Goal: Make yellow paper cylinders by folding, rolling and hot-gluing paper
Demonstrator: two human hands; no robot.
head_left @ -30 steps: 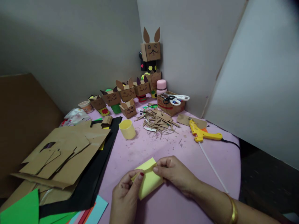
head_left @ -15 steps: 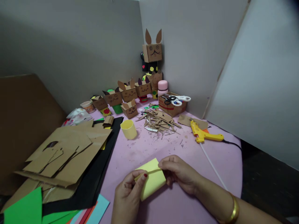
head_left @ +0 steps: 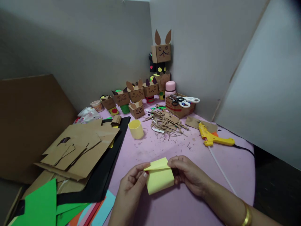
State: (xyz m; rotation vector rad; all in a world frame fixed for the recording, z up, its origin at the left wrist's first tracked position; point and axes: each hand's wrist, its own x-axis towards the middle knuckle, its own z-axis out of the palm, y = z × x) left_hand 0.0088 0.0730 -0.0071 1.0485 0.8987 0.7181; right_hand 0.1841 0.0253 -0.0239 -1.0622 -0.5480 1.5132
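Observation:
A piece of yellow craft paper (head_left: 161, 180), bent round into a loop with one edge lapping the other, is held just above the table near its front. My left hand (head_left: 134, 185) pinches its left end between thumb and fingers. At the right end, my right hand (head_left: 188, 172) grips the overlapped edge, its lower fingers partly behind the paper. Beyond them stands a yellow paper ring (head_left: 136, 129). To the right lies a yellow hot glue gun (head_left: 211, 136) with a white glue stick in its back.
Cardboard sheets (head_left: 77, 153) and black sheets (head_left: 117, 147) lie left, with green paper (head_left: 42, 204) in front. Cardboard scraps (head_left: 166, 122) are heaped mid-table. Several cardboard animal heads (head_left: 136, 94), a pink bottle (head_left: 170, 88) and a box (head_left: 180, 108) holding scissors (head_left: 185, 102) stand behind.
The view has shifted slightly left, so everything appears farther right. My hands have turned the yellow paper more level, and its overlapping flap now stands more open. Both hands keep their hold.

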